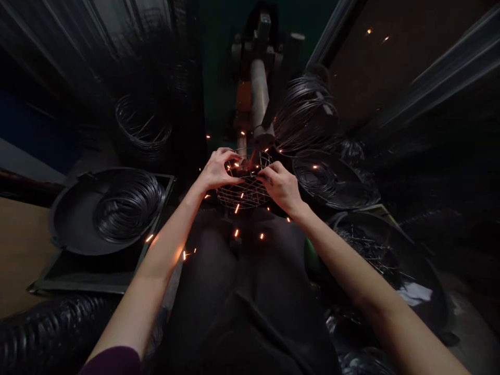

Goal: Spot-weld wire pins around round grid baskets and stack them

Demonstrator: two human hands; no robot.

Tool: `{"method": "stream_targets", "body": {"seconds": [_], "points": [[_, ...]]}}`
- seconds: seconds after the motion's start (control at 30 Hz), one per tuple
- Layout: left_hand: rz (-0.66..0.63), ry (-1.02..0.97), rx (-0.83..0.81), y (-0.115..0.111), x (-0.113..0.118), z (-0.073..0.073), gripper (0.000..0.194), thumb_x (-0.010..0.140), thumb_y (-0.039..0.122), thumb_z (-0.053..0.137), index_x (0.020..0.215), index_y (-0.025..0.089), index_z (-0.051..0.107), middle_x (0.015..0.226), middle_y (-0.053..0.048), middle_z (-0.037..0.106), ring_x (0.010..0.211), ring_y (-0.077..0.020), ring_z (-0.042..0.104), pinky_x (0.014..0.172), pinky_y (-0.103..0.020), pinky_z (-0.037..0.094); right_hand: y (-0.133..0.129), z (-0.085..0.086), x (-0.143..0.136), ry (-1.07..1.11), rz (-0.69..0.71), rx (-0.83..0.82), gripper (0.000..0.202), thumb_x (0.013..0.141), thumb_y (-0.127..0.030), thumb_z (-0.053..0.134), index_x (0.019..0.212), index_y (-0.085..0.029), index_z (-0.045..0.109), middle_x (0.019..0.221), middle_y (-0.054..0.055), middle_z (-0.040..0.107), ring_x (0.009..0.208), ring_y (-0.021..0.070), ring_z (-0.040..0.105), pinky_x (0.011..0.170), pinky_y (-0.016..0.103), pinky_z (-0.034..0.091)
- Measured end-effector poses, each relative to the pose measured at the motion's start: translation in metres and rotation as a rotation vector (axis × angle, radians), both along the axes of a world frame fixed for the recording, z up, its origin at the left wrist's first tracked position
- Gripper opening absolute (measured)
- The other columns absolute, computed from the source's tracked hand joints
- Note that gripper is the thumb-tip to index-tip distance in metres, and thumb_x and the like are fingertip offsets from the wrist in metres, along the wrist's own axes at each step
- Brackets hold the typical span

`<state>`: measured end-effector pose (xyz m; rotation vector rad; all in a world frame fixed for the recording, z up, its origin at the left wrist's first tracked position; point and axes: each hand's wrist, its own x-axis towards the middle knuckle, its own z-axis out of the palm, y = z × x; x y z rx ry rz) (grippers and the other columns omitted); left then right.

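A round wire basket point(244, 197) of crossed thin metal rods sits in front of me, at the lower end of a spot welder point(261, 104). My left hand point(219, 169) curls round the basket's left rim, thumb and fingers bent in a wide C. On the other side, my right hand point(282, 185) pinches the rim or a short wire at it; the fingertips hide which. The welder's electrode point(242, 162) meets the wire between my hands. Orange sparks fly out from there, over my forearms and lap.
A dark pan with a wire coil point(128, 208) stands on a frame at left. Wire rings point(142, 122) lie behind it. To the right are a pan of coiled wire point(334, 179), a basin with short wire pieces point(367, 250) and bundled wire hoops point(307, 112).
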<state>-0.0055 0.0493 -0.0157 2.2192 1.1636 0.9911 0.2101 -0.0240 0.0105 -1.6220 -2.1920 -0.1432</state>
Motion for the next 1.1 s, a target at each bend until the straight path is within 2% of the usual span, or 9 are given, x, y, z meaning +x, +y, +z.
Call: {"method": "stream_targets", "body": {"seconds": [0.2,0.4,0.57,0.83,0.97,1.1], "points": [[0.022,-0.007,-0.005,-0.006,0.000,0.008,0.070,0.052,0.036,0.089,0.113,0.019,0.061,0.118,-0.007,0.059,0.113,-0.0276,0.057,0.101,-0.042,0.046,0.002,0.001,0.004,0.098,0.034,0.014,0.014,0.092,-0.029,0.060,0.093,-0.020,0.070,0.093,0.005,0.061,0.076,0.0146,0.057,0.060,0.025,0.037],[0.127,0.030,-0.046,-0.018,0.004,0.007,0.064,0.054,0.038,0.089,0.109,0.022,0.060,0.114,-0.006,0.058,0.108,-0.0281,0.056,0.098,-0.042,0.046,0.005,0.011,0.005,-0.022,0.059,-0.040,0.017,0.094,-0.029,0.053,0.094,-0.022,0.069,0.098,0.006,0.062,0.075,0.0158,0.055,0.057,0.027,0.032],[0.114,0.032,0.042,-0.018,0.006,0.004,0.067,0.052,0.033,0.090,0.111,0.021,0.059,0.120,-0.007,0.056,0.115,-0.0295,0.053,0.103,-0.042,0.043,0.004,0.010,0.004,-0.089,0.016,-0.074,0.018,0.094,-0.028,0.053,0.100,-0.023,0.068,0.101,0.006,0.063,0.076,0.0166,0.055,0.056,0.027,0.028],[0.070,0.038,0.045,-0.024,0.003,0.002,0.062,0.058,0.032,0.087,0.112,0.021,0.058,0.121,-0.007,0.056,0.114,-0.0272,0.053,0.101,-0.041,0.044,-0.006,0.003,0.005,-0.048,0.026,-0.052,0.015,0.094,-0.030,0.056,0.098,-0.022,0.068,0.097,0.005,0.064,0.076,0.0156,0.056,0.056,0.026,0.031],[0.078,0.061,0.046,-0.019,0.003,0.002,0.066,0.055,0.034,0.088,0.112,0.021,0.057,0.118,-0.006,0.057,0.111,-0.0280,0.054,0.100,-0.042,0.044,-0.003,0.004,0.005,-0.044,0.015,-0.064,0.015,0.094,-0.029,0.055,0.098,-0.022,0.068,0.098,0.006,0.064,0.076,0.0167,0.056,0.056,0.027,0.031],[0.085,0.054,0.029,-0.002,0.003,0.005,0.069,0.054,0.036,0.089,0.114,0.021,0.056,0.119,-0.006,0.058,0.111,-0.0283,0.054,0.100,-0.043,0.045,0.012,0.003,0.005,0.014,0.001,-0.033,0.014,0.092,-0.027,0.055,0.098,-0.022,0.067,0.097,0.006,0.062,0.076,0.0174,0.055,0.058,0.028,0.032]]}}
